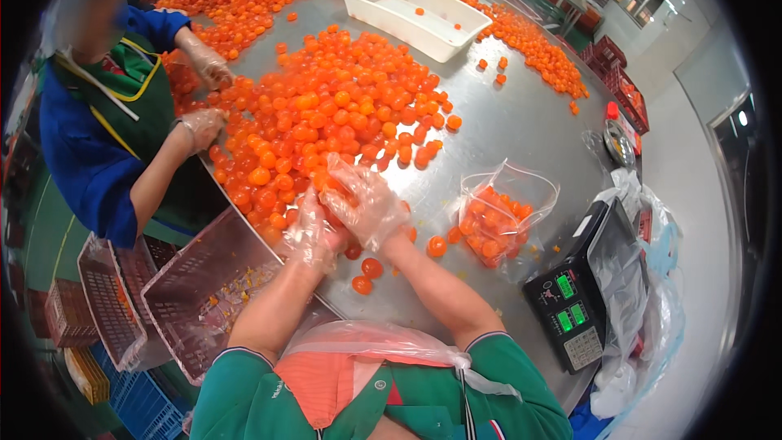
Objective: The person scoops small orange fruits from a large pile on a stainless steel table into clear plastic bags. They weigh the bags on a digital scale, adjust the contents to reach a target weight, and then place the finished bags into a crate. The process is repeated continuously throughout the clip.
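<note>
A large heap of round orange balls, by their look salted egg yolks (342, 98), lies on the metal table. At its near edge my left hand (314, 232) and my right hand (364, 202), both in clear plastic gloves, are cupped together with fingers curled. Orange yolks show between the palms; how many is hidden. Some loose yolks (362, 284) lie beside my wrists. To the right of my right hand stands an open clear plastic bag (494, 224), partly filled with yolks.
A black scale (570, 301) with green displays stands at right, beside crumpled plastic bags (631, 310). A white tray (407, 20) sits beyond the heap. A co-worker's gloved hands (204, 126) touch the heap's left side. Plastic crates (195, 293) stand below the table's left edge.
</note>
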{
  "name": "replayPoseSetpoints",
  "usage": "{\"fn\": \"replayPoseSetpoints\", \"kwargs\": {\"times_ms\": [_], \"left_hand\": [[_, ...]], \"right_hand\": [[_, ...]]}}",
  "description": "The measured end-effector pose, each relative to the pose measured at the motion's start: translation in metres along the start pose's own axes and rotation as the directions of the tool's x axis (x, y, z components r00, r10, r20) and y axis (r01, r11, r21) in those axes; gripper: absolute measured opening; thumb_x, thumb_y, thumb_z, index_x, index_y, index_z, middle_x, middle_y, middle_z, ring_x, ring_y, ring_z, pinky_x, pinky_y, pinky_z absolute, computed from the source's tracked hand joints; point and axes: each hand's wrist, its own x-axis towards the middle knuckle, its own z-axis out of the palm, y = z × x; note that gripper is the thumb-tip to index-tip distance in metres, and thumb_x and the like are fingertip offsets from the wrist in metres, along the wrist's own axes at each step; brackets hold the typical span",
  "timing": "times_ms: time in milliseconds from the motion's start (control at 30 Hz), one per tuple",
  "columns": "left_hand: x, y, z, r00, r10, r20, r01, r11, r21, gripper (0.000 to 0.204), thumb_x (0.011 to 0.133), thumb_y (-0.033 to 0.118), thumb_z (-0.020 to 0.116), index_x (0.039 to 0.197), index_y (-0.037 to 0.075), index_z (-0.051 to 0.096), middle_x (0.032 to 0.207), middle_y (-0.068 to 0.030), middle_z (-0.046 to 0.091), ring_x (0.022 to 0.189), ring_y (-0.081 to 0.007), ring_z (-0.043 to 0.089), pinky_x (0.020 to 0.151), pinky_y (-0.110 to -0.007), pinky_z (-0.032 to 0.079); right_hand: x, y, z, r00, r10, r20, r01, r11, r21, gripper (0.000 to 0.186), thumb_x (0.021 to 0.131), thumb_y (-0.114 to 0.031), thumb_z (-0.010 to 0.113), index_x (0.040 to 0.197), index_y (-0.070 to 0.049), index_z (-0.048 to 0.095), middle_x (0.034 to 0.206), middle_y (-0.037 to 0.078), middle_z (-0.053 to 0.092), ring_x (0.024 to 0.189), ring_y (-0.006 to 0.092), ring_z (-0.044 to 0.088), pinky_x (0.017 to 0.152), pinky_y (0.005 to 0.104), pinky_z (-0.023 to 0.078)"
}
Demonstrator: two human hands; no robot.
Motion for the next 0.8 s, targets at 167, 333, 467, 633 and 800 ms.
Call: {"fn": "replayPoseSetpoints", "kwargs": {"times_ms": [167,333,467,633,800], "left_hand": [[-0.024,-0.017,-0.022,0.94,0.311,0.139,-0.334,0.92,0.204,0.04,0.093,0.039,0.047,0.114,0.007,0.059,0.112,-0.0159,0.062,0.106,-0.0338,0.058,0.097,-0.054,0.045],[-0.057,-0.029,0.024,0.984,-0.153,0.09,0.156,0.987,-0.026,0.038,0.092,0.036,0.049,0.113,0.006,0.059,0.111,-0.0164,0.062,0.104,-0.0335,0.059,0.096,-0.053,0.046],[-0.006,-0.012,-0.024,0.951,-0.01,0.309,0.043,0.994,-0.1,0.043,0.089,0.04,0.051,0.114,0.006,0.059,0.114,-0.0181,0.061,0.107,-0.0358,0.058,0.099,-0.053,0.043],[-0.027,-0.03,-0.014,0.98,0.087,0.177,-0.072,0.994,-0.087,0.045,0.09,0.042,0.049,0.117,0.007,0.056,0.118,-0.0174,0.059,0.108,-0.0371,0.057,0.099,-0.051,0.044],[-0.027,-0.033,-0.026,0.952,0.126,0.278,-0.108,0.991,-0.08,0.047,0.091,0.044,0.047,0.12,0.008,0.055,0.119,-0.0151,0.059,0.109,-0.0351,0.057,0.098,-0.052,0.044]], "right_hand": [[-0.02,-0.009,-0.004,0.981,-0.132,0.143,0.161,0.963,-0.214,0.036,0.084,-0.028,0.065,0.112,-0.006,0.064,0.111,0.015,0.062,0.104,0.0328,0.058,0.092,0.043,0.046],[-0.029,-0.009,-0.002,0.985,-0.084,-0.148,0.058,0.983,-0.176,0.041,0.075,-0.024,0.072,0.111,-0.005,0.066,0.116,0.015,0.062,0.109,0.033,0.057,0.093,0.0416,0.047],[-0.017,-0.047,-0.01,0.98,-0.163,-0.11,0.139,0.97,-0.197,0.04,0.074,-0.023,0.073,0.108,-0.004,0.067,0.113,0.016,0.062,0.105,0.0346,0.058,0.092,0.042,0.047],[-0.022,-0.04,-0.016,0.984,-0.174,0.042,0.179,0.967,-0.183,0.042,0.073,-0.022,0.073,0.111,-0.005,0.066,0.111,0.017,0.062,0.101,0.036,0.06,0.088,0.0433,0.048],[-0.02,-0.071,-0.032,0.982,-0.14,0.128,0.175,0.929,-0.326,0.059,0.075,-0.03,0.072,0.126,-0.006,0.056,0.124,0.021,0.055,0.117,0.0386,0.05,0.097,0.0476,0.04]]}}
